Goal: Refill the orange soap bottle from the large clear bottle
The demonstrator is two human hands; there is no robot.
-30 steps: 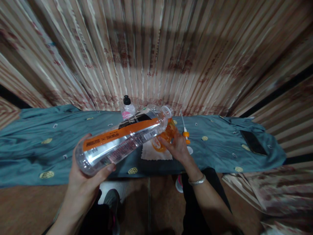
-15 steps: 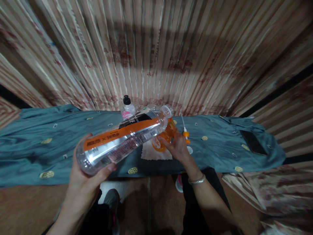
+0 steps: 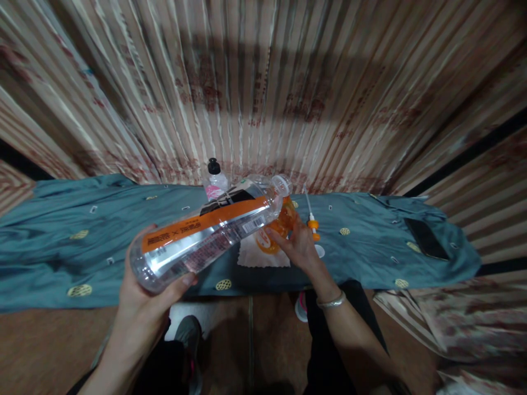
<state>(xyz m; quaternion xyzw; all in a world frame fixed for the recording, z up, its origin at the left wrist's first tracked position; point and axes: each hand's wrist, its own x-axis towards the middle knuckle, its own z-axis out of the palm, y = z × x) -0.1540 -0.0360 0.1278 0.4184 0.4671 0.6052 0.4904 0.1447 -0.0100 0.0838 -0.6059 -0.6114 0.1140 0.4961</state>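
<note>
A large clear plastic bottle (image 3: 214, 230) with an orange label is tilted, its uncapped mouth up and to the right. Its base end rests in my left hand (image 3: 152, 302), fingers wrapped round it. My right hand (image 3: 300, 244), a silver bangle on the wrist, grips an orange translucent bottle (image 3: 284, 222) just below the clear bottle's mouth. Part of the orange bottle is hidden behind the clear one and my fingers. Under it lies a white cloth (image 3: 263, 259) with a scalloped edge. An orange and white pump top (image 3: 313, 226) with a thin tube lies right of my right hand.
Behind the clear bottle stands a small bottle with a black cap (image 3: 213, 167). A white disc (image 3: 320, 251) is near the pump top. A dark phone (image 3: 426, 238) lies at the right on the green cloth-covered surface (image 3: 366, 258). Striped curtains (image 3: 263, 99) hang behind.
</note>
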